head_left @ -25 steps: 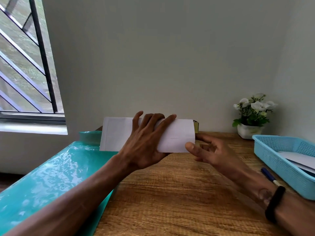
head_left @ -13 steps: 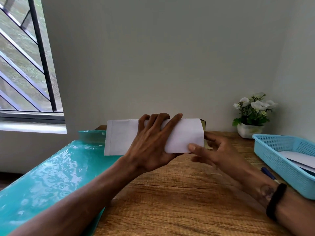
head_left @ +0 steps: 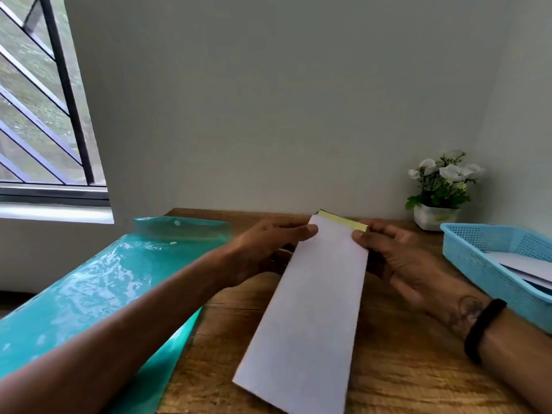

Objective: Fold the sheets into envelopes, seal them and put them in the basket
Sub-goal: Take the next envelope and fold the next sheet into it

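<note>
A long white envelope runs lengthwise away from me above the wooden table, its far end showing a yellow-green strip. My left hand pinches the far left corner with its thumb on top. My right hand pinches the far right corner the same way. The blue basket stands at the right edge and holds white paper.
A teal plastic folder with a snap button covers the table's left side. A small potted plant with white flowers stands at the back right against the wall. A barred window is at the left.
The envelope has turned from lying crosswise to pointing away from me. My left hand left its flat hold across the middle and now pinches the far corner; my right hand took the other corner.
</note>
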